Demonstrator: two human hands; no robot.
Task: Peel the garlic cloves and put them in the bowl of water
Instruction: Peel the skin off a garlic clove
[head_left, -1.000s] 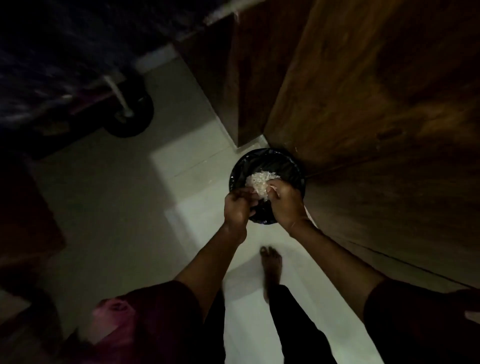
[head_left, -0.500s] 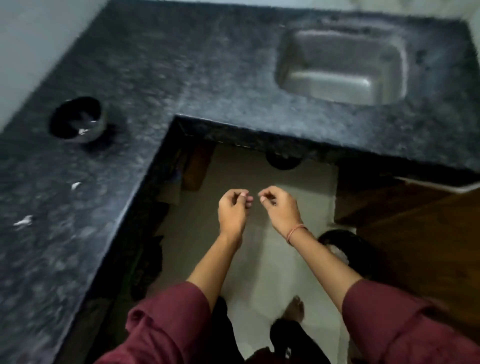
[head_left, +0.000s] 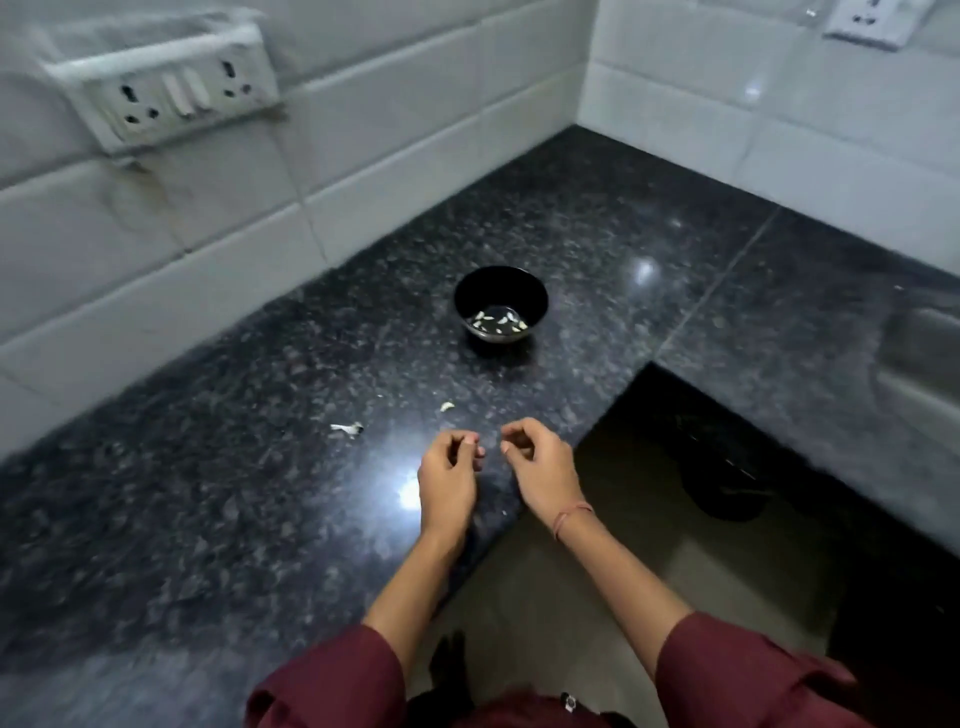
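Note:
A black bowl (head_left: 501, 304) stands on the dark granite counter (head_left: 234, 493) near the tiled corner; several peeled garlic cloves (head_left: 496, 321) lie in its water. A small garlic piece (head_left: 447, 406) and a scrap of peel (head_left: 347, 428) lie on the counter between the bowl and my hands. My left hand (head_left: 449, 478) hovers above the counter's front edge with fingers curled against the thumb, holding nothing I can see. My right hand (head_left: 540, 467) is close beside it, also curled and empty, with a thread band on its wrist.
White tiled walls meet behind the bowl, with a socket panel (head_left: 171, 98) on the left wall. A steel sink (head_left: 919, 369) shows blurred at the right edge. The counter is L-shaped around the floor (head_left: 561, 597), where a dark round object (head_left: 727, 493) sits below.
The view swung from the black bin on the floor up to the counter corner. My hands left the bin with its peels and now hover by the counter edge, curled and empty.

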